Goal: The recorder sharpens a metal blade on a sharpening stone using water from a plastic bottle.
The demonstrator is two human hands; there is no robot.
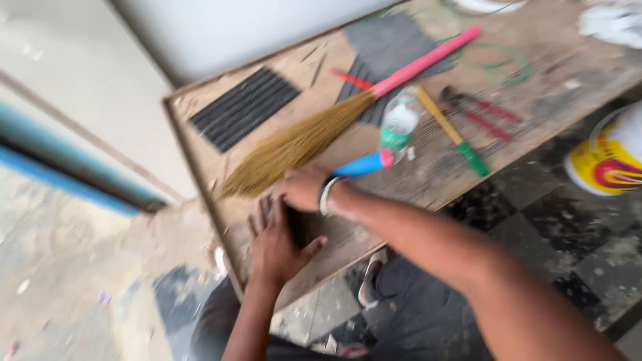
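Left hand (275, 244) spread flat on wooden table (435, 174), right hand (304, 188) curled beside broom bristles (287, 148), its grip unclear

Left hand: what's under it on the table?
The left hand lies flat on a dark piece on the wooden table; only its edge shows, the rest is covered.

Motion blur softens everything. The right hand (304, 188) hides its own fingers and the blue handle's (364, 164) end. A dark thing under the left hand (274, 244) is unreadable. The bucket (612, 157) is cut off at the right edge.
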